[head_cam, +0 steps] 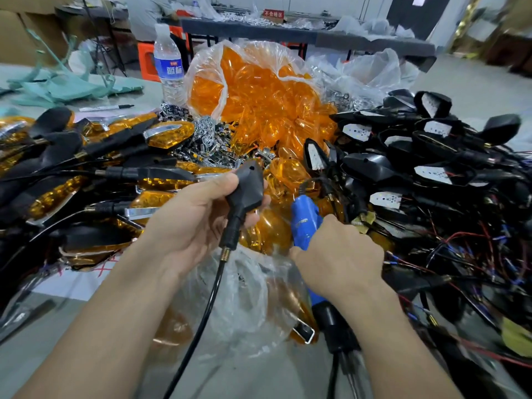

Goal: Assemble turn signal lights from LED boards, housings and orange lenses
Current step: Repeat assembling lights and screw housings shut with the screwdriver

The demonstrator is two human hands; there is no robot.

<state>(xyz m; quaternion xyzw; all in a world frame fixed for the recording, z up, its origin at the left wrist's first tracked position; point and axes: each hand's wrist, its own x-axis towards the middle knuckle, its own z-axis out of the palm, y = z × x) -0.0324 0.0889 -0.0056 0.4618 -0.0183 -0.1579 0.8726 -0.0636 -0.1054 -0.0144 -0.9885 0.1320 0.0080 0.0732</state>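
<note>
While finished amber lights [164,136] heap up far left, the left hand [198,214] clamps fingers and thumb round a matte black arrow-shaped housing [248,184], screw hole up, cable trailing, above loose orange lenses [273,231]; the right hand [339,254] wraps tight round a blue power tool [305,223].

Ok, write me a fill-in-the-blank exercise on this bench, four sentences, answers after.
The left hand grips a ____ housing.
The right hand grips a tool whose body is ____.
The clear bag behind the hands holds ____ lenses.
The water bottle stands to the ____ of that bag.
Missing words: black; blue; orange; left.
</note>
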